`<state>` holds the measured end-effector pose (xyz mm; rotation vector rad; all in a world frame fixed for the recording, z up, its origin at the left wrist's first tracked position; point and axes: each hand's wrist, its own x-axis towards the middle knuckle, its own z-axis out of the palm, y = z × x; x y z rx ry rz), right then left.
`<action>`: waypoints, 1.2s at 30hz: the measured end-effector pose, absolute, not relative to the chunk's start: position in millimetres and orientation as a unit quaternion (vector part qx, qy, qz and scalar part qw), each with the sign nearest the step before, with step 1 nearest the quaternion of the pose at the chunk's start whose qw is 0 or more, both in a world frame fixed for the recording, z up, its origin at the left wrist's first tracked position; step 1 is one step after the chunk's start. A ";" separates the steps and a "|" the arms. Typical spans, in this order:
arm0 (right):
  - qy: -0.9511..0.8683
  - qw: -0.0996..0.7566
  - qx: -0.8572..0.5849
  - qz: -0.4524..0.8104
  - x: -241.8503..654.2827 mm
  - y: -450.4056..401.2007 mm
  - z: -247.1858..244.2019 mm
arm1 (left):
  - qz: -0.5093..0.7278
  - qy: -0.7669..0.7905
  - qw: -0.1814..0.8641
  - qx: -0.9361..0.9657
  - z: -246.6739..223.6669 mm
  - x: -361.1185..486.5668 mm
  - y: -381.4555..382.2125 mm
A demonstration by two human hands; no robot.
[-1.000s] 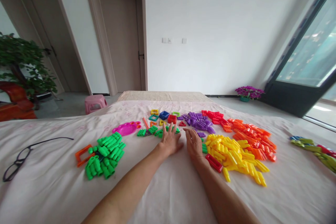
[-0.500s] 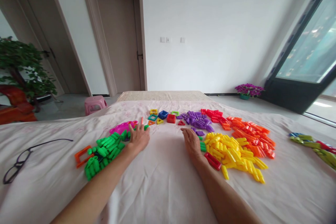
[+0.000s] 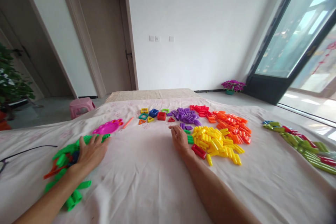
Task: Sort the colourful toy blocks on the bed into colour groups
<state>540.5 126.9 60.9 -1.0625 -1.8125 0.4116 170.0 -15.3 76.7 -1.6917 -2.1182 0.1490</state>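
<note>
My left hand [image 3: 91, 150] lies palm down with its fingers spread over a loose heap of green plastic tube pieces [image 3: 67, 147]. Under and beside that hand, an orange frame tile [image 3: 52, 169] and a dark blue piece show among the green. My right hand [image 3: 180, 139] rests on its edge on the cloth, fingers loosely stretched and holding nothing visible. Close to its knuckles are a few green pieces [image 3: 190, 139], a stack of dark red pieces [image 3: 198, 151] and a pile of yellow pieces [image 3: 214, 140]. Part of the green heap is hidden by my left forearm.
Beyond my hands lie a magenta tray [image 3: 106, 127], an orange stick [image 3: 127, 123], frame tiles [image 3: 153, 112], purple pieces [image 3: 186, 115], red pieces [image 3: 199, 109] and orange pieces [image 3: 233, 126]. Eyeglasses [image 3: 26, 151] lie far left; olive-green pieces [image 3: 299, 141] lie far right on the tablecloth [image 3: 136, 168].
My left hand has swept left and nearer, shifting and spreading the green pieces and uncovering the magenta tray. My right hand stays beside the yellow pile. The view has turned slightly right.
</note>
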 end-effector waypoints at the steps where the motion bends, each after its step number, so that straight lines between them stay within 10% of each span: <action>1: -0.748 0.476 -0.433 0.165 539.7 124.7 62.1 | 0.061 -0.767 0.221 -0.599 77.0 167.9 -17.4; 22: -0.721 0.450 -0.459 0.258 603.7 134.2 110.4 | -0.206 -0.600 0.058 -0.771 33.8 276.4 -0.3; 36: -0.666 0.316 -0.674 0.042 802.3 128.7 51.5 | -0.240 -0.582 0.088 -0.772 29.3 277.3 0.1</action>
